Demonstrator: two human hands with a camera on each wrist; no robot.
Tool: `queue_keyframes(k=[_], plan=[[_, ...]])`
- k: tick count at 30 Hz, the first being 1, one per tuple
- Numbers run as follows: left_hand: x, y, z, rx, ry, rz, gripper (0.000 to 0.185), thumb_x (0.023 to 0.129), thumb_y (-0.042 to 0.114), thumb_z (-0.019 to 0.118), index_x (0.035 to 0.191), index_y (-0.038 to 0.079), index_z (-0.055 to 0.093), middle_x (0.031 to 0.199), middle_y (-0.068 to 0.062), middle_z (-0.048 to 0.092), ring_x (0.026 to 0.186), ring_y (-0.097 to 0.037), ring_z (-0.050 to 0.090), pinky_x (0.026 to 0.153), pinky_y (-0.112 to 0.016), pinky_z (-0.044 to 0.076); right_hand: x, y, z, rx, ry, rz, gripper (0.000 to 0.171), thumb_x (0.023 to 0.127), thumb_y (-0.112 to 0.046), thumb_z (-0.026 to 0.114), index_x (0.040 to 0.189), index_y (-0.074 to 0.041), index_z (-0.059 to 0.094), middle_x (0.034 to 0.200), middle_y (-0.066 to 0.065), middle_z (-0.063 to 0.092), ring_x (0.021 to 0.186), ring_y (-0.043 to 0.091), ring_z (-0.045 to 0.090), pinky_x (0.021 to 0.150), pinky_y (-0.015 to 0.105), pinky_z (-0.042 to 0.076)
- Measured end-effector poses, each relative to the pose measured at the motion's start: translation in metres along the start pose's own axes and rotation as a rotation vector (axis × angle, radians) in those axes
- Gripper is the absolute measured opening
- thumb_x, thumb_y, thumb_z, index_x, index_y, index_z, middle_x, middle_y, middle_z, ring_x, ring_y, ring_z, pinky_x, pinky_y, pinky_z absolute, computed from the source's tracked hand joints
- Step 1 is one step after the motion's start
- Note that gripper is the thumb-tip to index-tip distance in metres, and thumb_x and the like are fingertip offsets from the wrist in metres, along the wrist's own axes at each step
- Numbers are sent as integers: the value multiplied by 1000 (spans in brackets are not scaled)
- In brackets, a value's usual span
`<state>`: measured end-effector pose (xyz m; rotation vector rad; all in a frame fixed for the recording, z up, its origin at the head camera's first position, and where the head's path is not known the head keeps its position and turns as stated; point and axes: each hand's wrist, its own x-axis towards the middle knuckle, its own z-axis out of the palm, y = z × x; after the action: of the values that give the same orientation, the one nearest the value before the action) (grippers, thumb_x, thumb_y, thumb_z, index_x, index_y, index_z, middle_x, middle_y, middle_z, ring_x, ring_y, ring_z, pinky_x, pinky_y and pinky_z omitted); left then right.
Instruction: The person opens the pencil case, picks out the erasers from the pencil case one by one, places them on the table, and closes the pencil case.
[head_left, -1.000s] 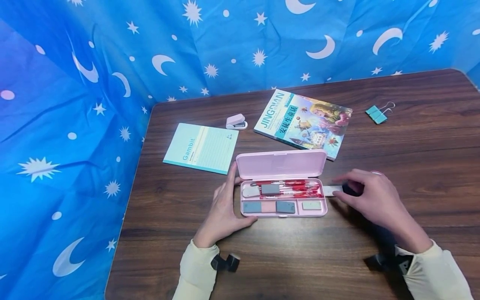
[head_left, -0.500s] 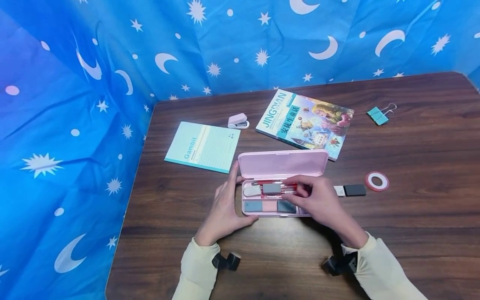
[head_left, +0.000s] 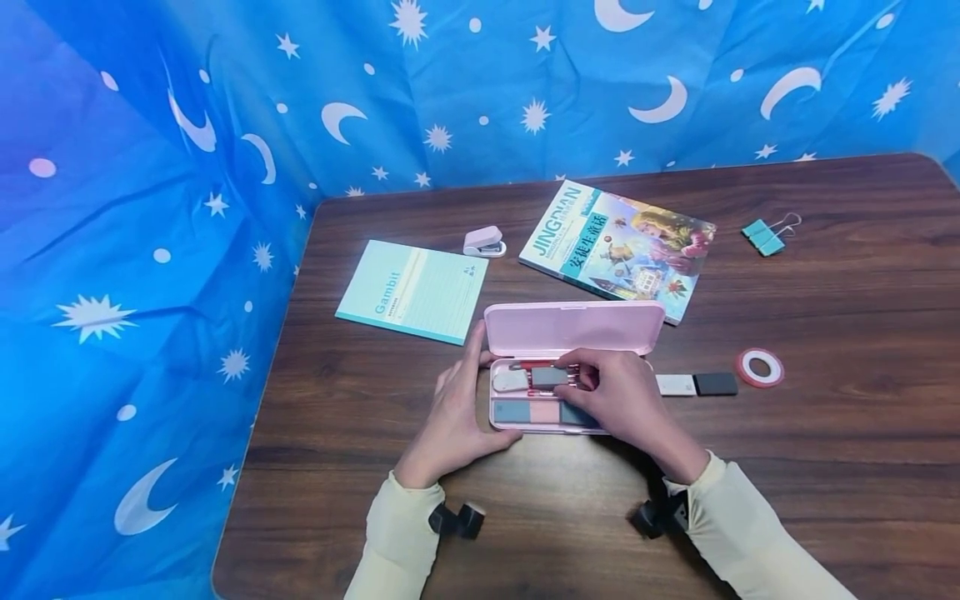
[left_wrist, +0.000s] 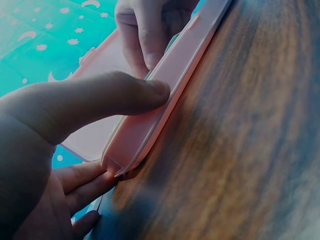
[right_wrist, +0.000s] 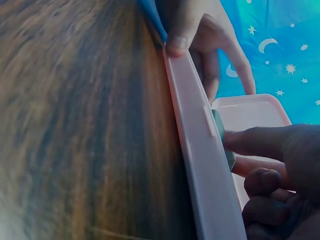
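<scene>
Grey block (head_left: pixel 547 378) sits in the rear compartment of the pink pencil case (right_wrist: pixel 196 135), over red pens (head_left: pixel 534 364) and just right of a white block (head_left: pixel 511 381). Its right end is pinched between thumb and forefinger of the right hand (head_left: pixel 622 392); whether it is being raised or seated cannot be told. The case's left end is braced by the left hand (head_left: pixel 457 417), thumb pressed to the front wall, fingers behind. Lid (head_left: pixel 573 329) stands open.

Handling, judged: the block is best moved straight up or down, since the pens beneath could be rolled if it is dragged sideways. Its grip is off-centre, so tipping should be guarded against. The left-hand brace is judged sound. The row of blocks (head_left: pixel 544 412) in the front compartment should be cleared by the thumb.

Right of the case, on the bench (head_left: pixel 847 467), a white-and-dark slab (head_left: pixel 716 384) and tape roll (head_left: pixel 776 368) are noted; behind it, a picture book (head_left: pixel 618 250).
</scene>
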<state>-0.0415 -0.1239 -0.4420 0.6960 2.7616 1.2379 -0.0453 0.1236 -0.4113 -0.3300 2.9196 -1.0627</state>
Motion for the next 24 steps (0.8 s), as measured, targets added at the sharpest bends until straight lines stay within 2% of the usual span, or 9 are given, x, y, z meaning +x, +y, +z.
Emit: queue_keyframes(k=[7,10,14,18,21,24], plan=[[0,2,0,-7,1,-7,141,64,32,96,163,25,-5,146,-1,50,136,-14,44,118,-52,24,0,-2,0,-36,4,4,21,80,-20,84,98,-16,74,62,-8,45,56,11,40,55,31,26],[0,2,1,-8,-1,-14,140,65,33,95,163,27,-5,147,-1,50,138,-14,42,118,-52,24,-4,-2,-6,15,1,15,21,80,-16,84,97,-16,71,63,-7,44,56,11,40,56,30,28],[-1,1,3,-11,3,-12,141,64,34,95,163,29,-6,147,-1,49,139,-14,41,118,-53,23,-22,4,-30,130,15,38,24,82,-9,82,100,-15,68,65,-5,42,58,12,42,55,28,32],[-1,1,3,-13,14,1,141,63,34,96,163,28,-4,146,-1,49,137,-16,42,117,-53,24,-46,26,-62,200,95,33,26,81,-1,81,101,-12,67,66,-3,40,56,10,40,51,27,32],[-1,1,2,-14,11,-3,141,64,35,95,163,28,-4,146,-1,49,137,-18,42,117,-54,23,-62,51,-82,203,155,62,26,81,1,81,100,-11,68,67,-2,38,58,11,38,54,28,30],[0,2,2,-15,2,-16,140,64,35,95,163,30,-5,147,-1,49,137,-20,42,118,-53,21,-80,75,-97,192,154,115,25,82,0,80,102,-10,68,67,-2,38,59,12,38,55,29,29]])
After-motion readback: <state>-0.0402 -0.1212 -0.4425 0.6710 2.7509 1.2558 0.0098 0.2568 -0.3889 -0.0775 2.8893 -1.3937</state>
